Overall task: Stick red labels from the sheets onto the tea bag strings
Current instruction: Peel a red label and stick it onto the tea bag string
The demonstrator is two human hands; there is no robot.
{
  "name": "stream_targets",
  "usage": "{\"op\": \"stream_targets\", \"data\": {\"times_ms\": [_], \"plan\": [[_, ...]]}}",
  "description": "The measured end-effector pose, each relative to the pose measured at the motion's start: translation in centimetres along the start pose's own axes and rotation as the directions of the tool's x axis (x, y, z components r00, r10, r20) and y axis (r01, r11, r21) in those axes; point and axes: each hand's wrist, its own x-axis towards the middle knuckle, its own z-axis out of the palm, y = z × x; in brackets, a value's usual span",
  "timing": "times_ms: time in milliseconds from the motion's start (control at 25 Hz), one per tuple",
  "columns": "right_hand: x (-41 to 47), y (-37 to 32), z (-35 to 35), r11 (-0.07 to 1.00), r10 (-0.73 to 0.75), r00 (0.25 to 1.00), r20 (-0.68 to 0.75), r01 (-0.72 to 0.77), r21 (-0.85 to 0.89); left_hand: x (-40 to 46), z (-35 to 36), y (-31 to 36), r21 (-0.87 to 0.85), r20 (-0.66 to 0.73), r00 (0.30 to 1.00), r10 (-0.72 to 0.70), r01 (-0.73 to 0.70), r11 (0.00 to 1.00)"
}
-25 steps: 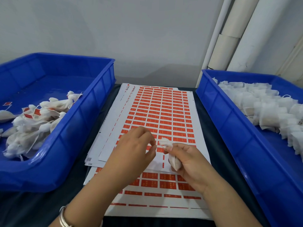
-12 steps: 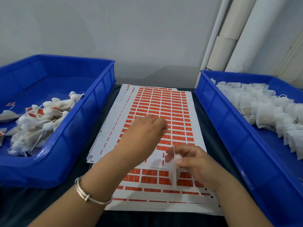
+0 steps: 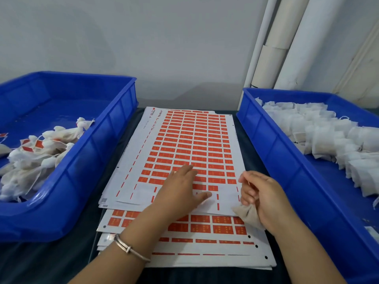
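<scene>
Two hands over the label stack, centre of the dark table. Left hand lies flat on the top label sheet, fingers straight and spread, thumb pointing right, fingertips over the lowest full rows of red labels. Metal bracelet on that wrist. Right hand sits at the sheet's right edge, fingers curled, gripping a tea bag; the bag hangs out below the palm and overlaps the near right corner of the top sheet. String not resolvable from this view.

Top sheet: near rows already stripped to bare white backing, red strips left at the margins. Lower sheets stick out toward the person, fanned slightly; their near edges stop short of the table edge.

Left bin holds a pile of labelled tea bags at its near left, far half of the floor bare blue. Right bin holds unlabelled tea bags along its far and right side.

Clearance: left bin's inner wall just beside the stack's left edge, narrow dark strip between. Right bin wall close to the right hand, similar narrow strip. Open table only at the near left corner. White pipes stand against the wall behind the right bin.
</scene>
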Motion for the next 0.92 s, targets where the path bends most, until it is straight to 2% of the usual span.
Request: {"op": "stream_targets", "data": {"times_ms": [160,440,480,600,720,920], "plan": [[1.3,0.6,0.5,0.964,-0.008,0.997,-0.08,-0.014,-0.266,1.1,1.7,0.0,0.048,-0.014,0.999,0.032,-0.031,0.998],[3.1,1.7,0.1,0.843,-0.023,0.966,-0.259,-0.121,-0.524,1.5,2.6,0.4,0.125,0.008,0.999,0.049,-0.05,0.991],[3.2,1.7,0.0,0.845,0.0,0.965,-0.264,-0.141,-0.516,1.4,2.7,0.5,0.129,0.011,0.999,0.052,-0.053,0.99],[3.2,1.3,0.1,0.92,0.157,0.96,-0.23,-0.227,-0.318,1.2,2.8,0.6,0.127,0.01,0.998,0.058,-0.059,0.99],[3.2,1.0,-0.2,0.911,0.151,0.951,-0.27,-0.24,-0.335,1.2,2.9,0.5,0.077,-0.013,0.999,0.044,-0.043,0.996],[2.8,0.4,-1.0,0.902,0.164,0.947,-0.277,-0.258,-0.345,1.1,3.1,0.9,0.105,-0.067,0.997,0.043,-0.036,0.994]]}}
